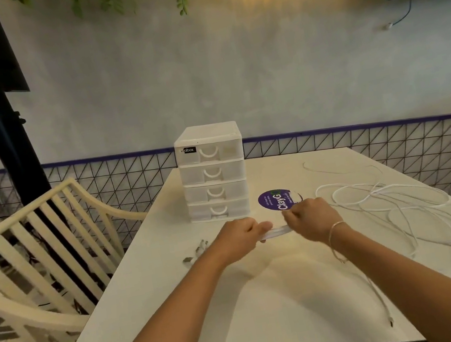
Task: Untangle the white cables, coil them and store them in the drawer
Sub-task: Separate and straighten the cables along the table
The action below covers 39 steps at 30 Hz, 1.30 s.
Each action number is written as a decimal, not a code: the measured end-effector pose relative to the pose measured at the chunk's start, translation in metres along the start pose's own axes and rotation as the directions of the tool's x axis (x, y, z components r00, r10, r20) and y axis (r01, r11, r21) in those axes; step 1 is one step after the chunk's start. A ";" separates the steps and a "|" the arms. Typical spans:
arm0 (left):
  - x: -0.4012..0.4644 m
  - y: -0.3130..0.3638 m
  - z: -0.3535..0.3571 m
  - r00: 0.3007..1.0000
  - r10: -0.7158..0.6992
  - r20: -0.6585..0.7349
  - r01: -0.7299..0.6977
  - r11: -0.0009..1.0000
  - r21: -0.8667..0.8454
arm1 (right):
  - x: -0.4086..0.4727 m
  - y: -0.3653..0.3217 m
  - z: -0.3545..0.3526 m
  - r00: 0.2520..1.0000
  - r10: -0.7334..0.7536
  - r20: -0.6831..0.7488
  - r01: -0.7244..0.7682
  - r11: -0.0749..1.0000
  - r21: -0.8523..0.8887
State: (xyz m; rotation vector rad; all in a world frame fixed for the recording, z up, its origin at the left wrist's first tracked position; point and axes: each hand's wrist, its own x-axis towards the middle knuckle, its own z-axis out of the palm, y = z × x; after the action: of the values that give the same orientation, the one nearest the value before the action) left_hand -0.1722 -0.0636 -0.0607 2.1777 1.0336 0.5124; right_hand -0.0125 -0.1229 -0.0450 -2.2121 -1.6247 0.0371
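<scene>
Cream slatted chair [37,258] on my far left, off the table's [157,303] edge. On the table itself, moving right: a few loose plugs [199,250] lie near my left hand [238,236]. Behind it stands the small white drawer unit [213,173], four drawers, all closed.

My left hand is curled round one end of a flat bundle of white cable [277,232]; my right hand [311,222] pinches the other end, fingers folded down. The bundle spans between them, just above the tabletop, in front of the purple sticker [278,198].

To the right, the rest of the cables [399,209] sprawl in loose overlapping loops, one strand trailing toward the near edge and ending in a plug [391,322]. Still tangled, I judge.

Step in hand looks like tightening a coil. To do it well: keep the loops even and flat, hold tension with the left, wrap with the right, tuck the end so it can't spring open. No drawer is open yet, so one hand must come free first.
</scene>
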 end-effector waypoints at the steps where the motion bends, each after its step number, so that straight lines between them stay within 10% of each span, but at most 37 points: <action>1: -0.003 -0.004 -0.006 0.998 0.016 0.055 -0.015 1.000 -0.013 | 0.003 0.006 -0.004 1.000 0.004 0.028 -0.006 0.998 0.070; 6: -0.006 -0.020 -0.031 0.998 0.015 0.053 -0.016 0.999 0.032 | -0.007 0.006 -0.005 0.954 -0.198 0.223 0.096 0.912 0.400; 11: -0.008 -0.008 -0.019 0.994 0.066 0.089 -0.072 0.995 0.074 | 0.007 0.018 -0.004 0.989 -0.110 0.098 0.050 0.876 0.480; 39: -0.006 -0.060 -0.068 0.970 -0.129 0.205 -0.023 0.794 0.607 | 0.015 0.023 0.006 0.995 -0.064 0.080 0.051 0.985 0.163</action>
State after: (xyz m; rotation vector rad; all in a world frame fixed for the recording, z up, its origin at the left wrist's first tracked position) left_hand -0.2475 -0.0137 -0.0557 2.6675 1.2380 -0.1491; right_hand 0.0117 -0.1134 -0.0550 -2.0663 -1.6674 0.2418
